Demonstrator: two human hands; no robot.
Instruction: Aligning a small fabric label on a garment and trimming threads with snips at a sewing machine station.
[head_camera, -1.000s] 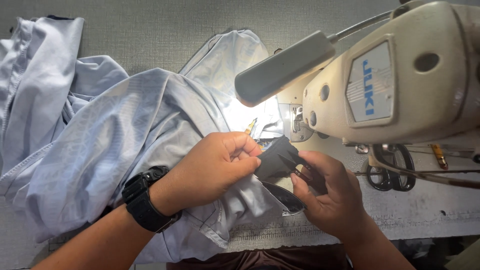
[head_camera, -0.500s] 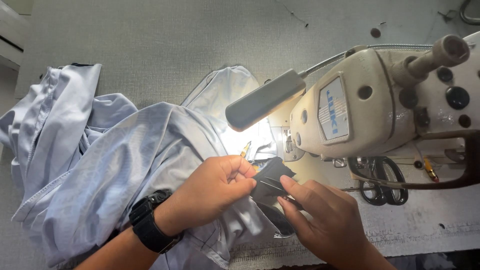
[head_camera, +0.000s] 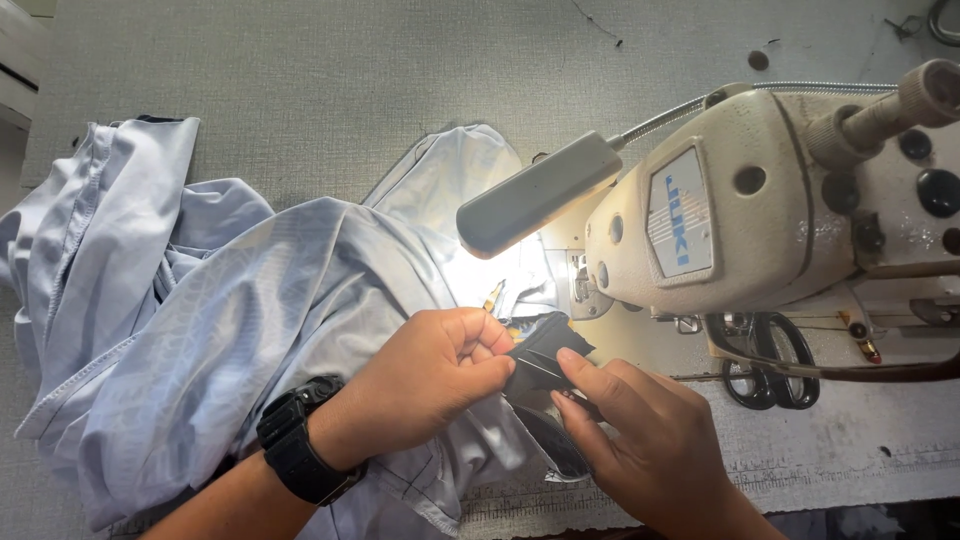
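Grey textured worktable (head_camera: 300, 70), scuffed w/ small dark marks toward the top right. Cream industrial sewing machine (head_camera: 780, 220) at right, paint worn. Grey gooseneck lamp (head_camera: 540, 192) on a flex metal arm, lit (bright pool directly beneath). Black-handled scissors (head_camera: 768, 362) beside machine base. White ledge (head_camera: 22, 60) at top left corner.

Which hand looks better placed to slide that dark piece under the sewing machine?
Probably the right hand: it lies nearer the sewing machine, fingers on the dark piece. The left hand pinches its other edge.
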